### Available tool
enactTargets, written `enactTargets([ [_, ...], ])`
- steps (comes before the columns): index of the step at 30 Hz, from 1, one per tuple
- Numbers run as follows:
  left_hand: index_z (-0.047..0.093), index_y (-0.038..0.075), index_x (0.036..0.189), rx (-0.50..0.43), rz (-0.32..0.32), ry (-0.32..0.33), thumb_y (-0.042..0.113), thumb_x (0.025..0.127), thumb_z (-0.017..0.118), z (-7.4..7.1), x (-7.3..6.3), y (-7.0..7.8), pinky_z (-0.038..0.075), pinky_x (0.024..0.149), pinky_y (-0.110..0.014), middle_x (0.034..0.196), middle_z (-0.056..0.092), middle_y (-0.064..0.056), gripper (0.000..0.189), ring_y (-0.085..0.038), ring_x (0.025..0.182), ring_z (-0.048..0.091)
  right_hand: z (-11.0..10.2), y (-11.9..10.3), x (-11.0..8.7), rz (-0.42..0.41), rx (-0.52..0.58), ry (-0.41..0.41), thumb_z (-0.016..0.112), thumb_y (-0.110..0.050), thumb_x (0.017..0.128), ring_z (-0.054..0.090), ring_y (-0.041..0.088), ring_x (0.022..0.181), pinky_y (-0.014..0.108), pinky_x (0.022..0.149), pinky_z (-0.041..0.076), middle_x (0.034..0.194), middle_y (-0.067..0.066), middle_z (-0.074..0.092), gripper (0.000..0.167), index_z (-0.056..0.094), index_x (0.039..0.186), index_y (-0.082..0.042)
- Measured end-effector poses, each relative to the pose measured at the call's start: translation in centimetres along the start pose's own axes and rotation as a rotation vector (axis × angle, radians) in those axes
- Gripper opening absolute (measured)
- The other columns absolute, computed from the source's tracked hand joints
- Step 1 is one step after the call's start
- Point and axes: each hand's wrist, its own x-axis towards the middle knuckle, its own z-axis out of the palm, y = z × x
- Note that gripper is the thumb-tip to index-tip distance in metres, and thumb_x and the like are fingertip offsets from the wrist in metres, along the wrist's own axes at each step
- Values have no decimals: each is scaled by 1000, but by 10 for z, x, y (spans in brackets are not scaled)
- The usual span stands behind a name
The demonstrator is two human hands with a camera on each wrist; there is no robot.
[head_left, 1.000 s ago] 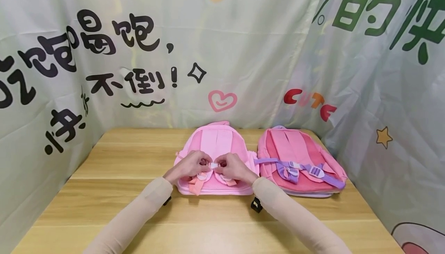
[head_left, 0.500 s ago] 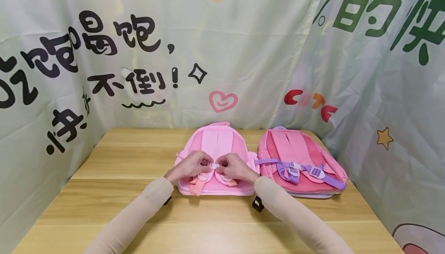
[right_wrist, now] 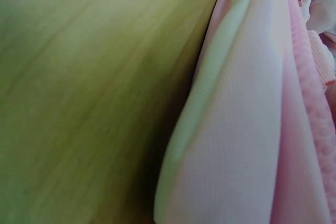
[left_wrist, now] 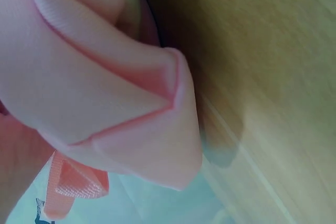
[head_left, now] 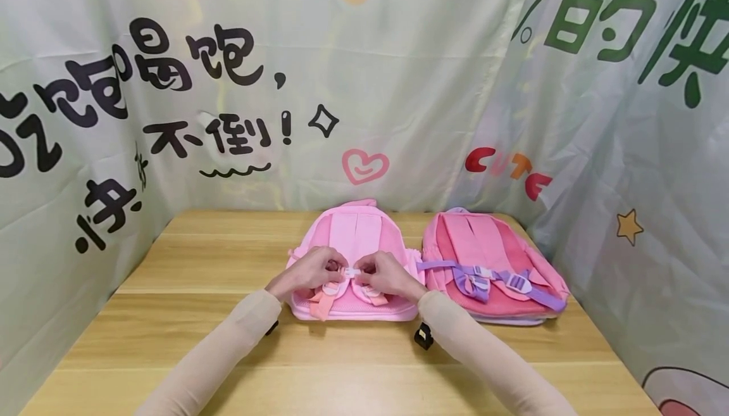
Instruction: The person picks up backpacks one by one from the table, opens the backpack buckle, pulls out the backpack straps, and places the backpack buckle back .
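A light pink backpack [head_left: 355,229] lies on the table with its shoulder-strap side up. Over its lower middle, my left hand [head_left: 312,271] and my right hand [head_left: 390,273] face each other, fingertips close together. Between them is a small white plastic buckle [head_left: 351,271], and each hand pinches one end of it. Orange webbing ends [head_left: 322,305] hang below the hands. In the left wrist view, folded pink backpack fabric [left_wrist: 105,93] fills much of the picture, beside an orange strap end [left_wrist: 79,184]. The right wrist view mostly shows the backpack's side [right_wrist: 231,129].
A second, darker pink backpack [head_left: 469,232] lies right beside the first, with purple straps and a white buckle [head_left: 517,282] across it. Both rest on a wooden table [head_left: 228,258]. Printed curtains [head_left: 410,87] stand behind the table and at both sides.
Both hands stay at the buckle with only slight finger movement. The backpacks have not visibly moved.
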Motion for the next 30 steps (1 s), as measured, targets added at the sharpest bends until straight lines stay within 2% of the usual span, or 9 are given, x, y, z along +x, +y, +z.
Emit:
enactTargets([
  [8, 74, 9, 102, -5, 8, -11, 9, 84, 76, -5, -1, -1, 51, 80, -28, 90, 70, 2, 18, -9, 83, 60, -5, 4, 0, 13, 43, -23, 74, -15, 87, 62, 6, 78, 24, 76, 50, 90, -2, 74, 12, 75, 99, -13],
  [14, 73, 6, 102, -35, 8, 2, 8, 83, 77, -8, -2, -1, 51, 77, -25, 87, 69, 1, 20, -8, 81, 61, -12, 6, 2, 10, 50, -45, 78, -16, 83, 60, 5, 74, 22, 71, 49, 85, -4, 72, 11, 75, 94, -14],
  [20, 72, 6, 102, -50, -13, 15, 8, 83, 77, -9, -5, -2, 50, 74, -24, 85, 67, 2, 20, -8, 79, 59, -15, 7, 3, 6, 83, -46, 79, -17, 82, 60, 7, 76, 24, 73, 50, 85, -3, 71, 15, 74, 95, -13],
  [26, 72, 6, 102, -35, -17, 14, 9, 83, 77, -7, -6, -3, 51, 75, -24, 84, 67, 2, 20, -8, 79, 59, -21, 7, 2, -34, 152, -78, 76, -12, 85, 63, 11, 83, 27, 76, 51, 92, 3, 71, 32, 65, 115, -9],
  [28, 73, 6, 101, -34, -17, 18, 9, 82, 77, -6, -6, -3, 50, 74, -24, 84, 66, 3, 19, -8, 78, 59, -22, 8, 2, -45, 180, -91, 74, -11, 87, 63, 12, 83, 26, 75, 50, 93, 3, 71, 32, 64, 117, -9],
  [30, 73, 7, 100, -31, -15, 23, 9, 82, 78, -6, -5, -3, 50, 73, -24, 83, 66, 3, 19, -8, 78, 59, -24, 9, 2, -53, 194, -102, 73, -11, 87, 61, 13, 80, 26, 73, 49, 90, 3, 69, 26, 67, 112, -8],
])
